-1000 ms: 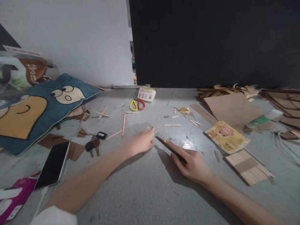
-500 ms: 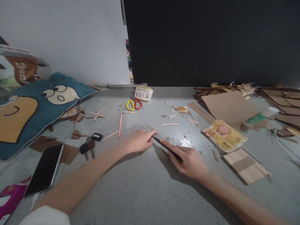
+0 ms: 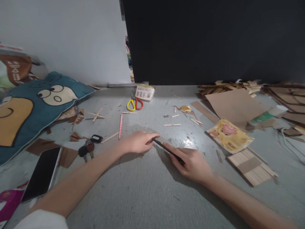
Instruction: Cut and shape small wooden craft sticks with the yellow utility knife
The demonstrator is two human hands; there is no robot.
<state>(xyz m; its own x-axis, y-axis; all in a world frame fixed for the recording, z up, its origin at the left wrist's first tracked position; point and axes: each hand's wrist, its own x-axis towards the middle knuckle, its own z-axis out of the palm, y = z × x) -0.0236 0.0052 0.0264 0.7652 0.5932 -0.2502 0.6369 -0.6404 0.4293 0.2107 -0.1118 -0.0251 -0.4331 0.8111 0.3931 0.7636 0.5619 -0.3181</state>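
In the head view, my right hand (image 3: pixel 192 165) is closed around a slim black utility knife (image 3: pixel 170 151) with a small yellow part near its front. The forefinger lies along the top of the handle. The knife's front end meets the fingertips of my left hand (image 3: pixel 139 142). Those fingers are pinched together low over the grey table, and what they hold is hidden. Beyond my left hand lie a pink patterned stick (image 3: pixel 120 127) and a plain wooden stick (image 3: pixel 110 137). Another flat wooden stick (image 3: pixel 172 125) lies past the knife.
Scissors (image 3: pixel 135 103) lie at the back by a small white packet (image 3: pixel 145 92). Left are keys (image 3: pixel 88 149), a phone (image 3: pixel 42 173) and a blue cushion (image 3: pixel 45 105). Right are a yellow packet (image 3: pixel 229 135), banded wooden sticks (image 3: pixel 250 167), cardboard (image 3: pixel 234 106) and a glue tube (image 3: pixel 268 115).
The view has shifted slightly. Both hands keep nearly the same pose, with the knife's front end still at the left fingertips.
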